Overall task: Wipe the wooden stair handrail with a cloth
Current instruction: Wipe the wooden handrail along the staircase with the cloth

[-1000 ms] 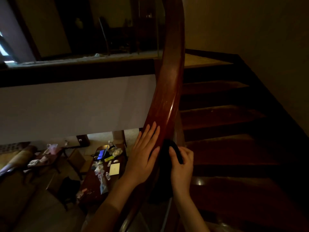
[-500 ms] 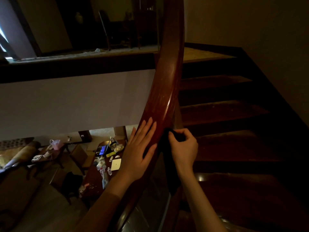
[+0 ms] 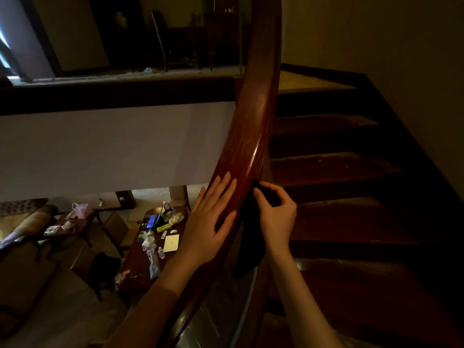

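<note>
The curved, glossy reddish-brown wooden handrail [image 3: 253, 126] rises up the middle beside dark wooden stair treads [image 3: 334, 169]. The left hand [image 3: 213, 219] lies flat on it, fingers straight and slightly spread. The right hand [image 3: 276, 217] pinches a dark cloth [image 3: 248, 237] against the rail's right side, its tail hanging down.

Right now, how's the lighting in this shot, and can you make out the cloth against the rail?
Head view: dim overall; the black cloth nearly merges with the shadow beside the handrail, which carries a thin glare streak; the left hand and right hand are clearly lit; the stairs sink into darkness.
</note>
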Demonstrator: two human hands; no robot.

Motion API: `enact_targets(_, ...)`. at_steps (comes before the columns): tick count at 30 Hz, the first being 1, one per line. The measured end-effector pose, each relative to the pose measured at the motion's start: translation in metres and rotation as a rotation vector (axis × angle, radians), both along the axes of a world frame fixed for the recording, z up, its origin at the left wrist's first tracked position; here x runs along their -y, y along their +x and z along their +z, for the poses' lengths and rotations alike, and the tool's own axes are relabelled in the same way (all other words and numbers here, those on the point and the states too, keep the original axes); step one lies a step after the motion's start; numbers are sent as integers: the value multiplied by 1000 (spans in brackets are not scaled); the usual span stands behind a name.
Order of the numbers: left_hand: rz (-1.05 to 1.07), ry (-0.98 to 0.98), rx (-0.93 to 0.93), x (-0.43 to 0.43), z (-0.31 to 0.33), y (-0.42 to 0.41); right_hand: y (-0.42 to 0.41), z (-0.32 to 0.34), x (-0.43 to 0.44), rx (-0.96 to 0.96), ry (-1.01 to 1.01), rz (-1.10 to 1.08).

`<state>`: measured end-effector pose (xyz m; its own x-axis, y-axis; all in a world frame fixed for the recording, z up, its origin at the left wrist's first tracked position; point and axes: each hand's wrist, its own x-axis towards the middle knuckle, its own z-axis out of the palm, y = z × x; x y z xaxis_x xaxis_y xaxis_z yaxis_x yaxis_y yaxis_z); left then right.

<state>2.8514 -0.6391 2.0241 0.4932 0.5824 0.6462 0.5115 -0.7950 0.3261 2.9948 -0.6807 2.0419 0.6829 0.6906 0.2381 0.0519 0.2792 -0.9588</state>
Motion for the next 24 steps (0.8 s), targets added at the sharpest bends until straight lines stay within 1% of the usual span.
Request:
enact_targets(1, 5, -4, 1, 0, 0, 1, 6, 2, 1, -28, -35, 50)
enact_targets(4, 21, -4, -8, 1, -1, 2, 19, 7, 7, -243, -121, 270)
enact_targets(5, 23, 2, -12, 1, -1, 2, 20, 7, 9, -303, -126, 315)
enact_targets(7, 30, 2, -21, 1, -1, 3, 15, 5, 10, -365, -116, 317)
enact_targets(10, 46, 8, -34, 2, -2, 3, 12, 13, -4, -292, -59, 186)
enact_targets(12, 44, 9, -31, 2, -1, 3, 21, 30, -24, -221, -31, 108)
enact_targets(17, 33, 3, -19, 4, 3, 3, 54, 72, -59, -80, 6, 74)
enact_targets(19, 33, 6, -20, 4, 3, 4, 48, 65, -52, -93, 46, 70)
enact_targets(21, 36, 10, -22, 4, 1, 3, 31, 38, -34, -103, 45, 84)
enact_targets(24, 39, 8, -21, 2, 1, 3, 6, 0, -3, -112, 46, 167)
